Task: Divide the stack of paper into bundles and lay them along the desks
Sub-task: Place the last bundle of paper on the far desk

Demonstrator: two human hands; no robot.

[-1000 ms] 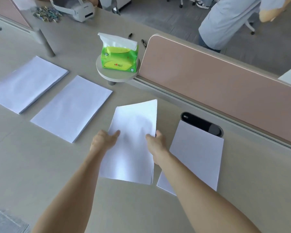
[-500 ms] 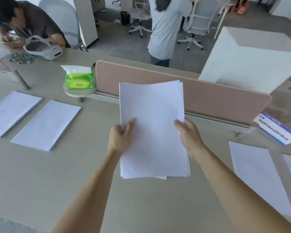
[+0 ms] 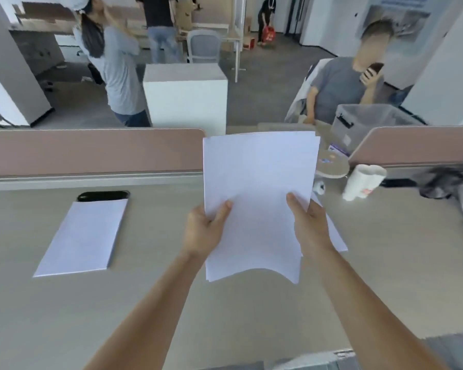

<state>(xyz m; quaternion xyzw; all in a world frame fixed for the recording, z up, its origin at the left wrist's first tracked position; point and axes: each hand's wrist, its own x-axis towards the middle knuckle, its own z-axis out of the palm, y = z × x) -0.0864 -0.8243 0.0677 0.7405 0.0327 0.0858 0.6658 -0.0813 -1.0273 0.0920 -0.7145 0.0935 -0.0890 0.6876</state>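
Paper stack (image 3: 257, 177), held up, mostly hides a bundle (image 3: 338, 244) behind

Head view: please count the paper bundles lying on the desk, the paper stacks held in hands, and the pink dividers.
Bundles lying on the desk: 2, left bundle, right bundle, partly hidden
Stacks in hands: 1, held stack, left hand, right hand
Pink dividers: 2, left divider, right divider
Total: 5
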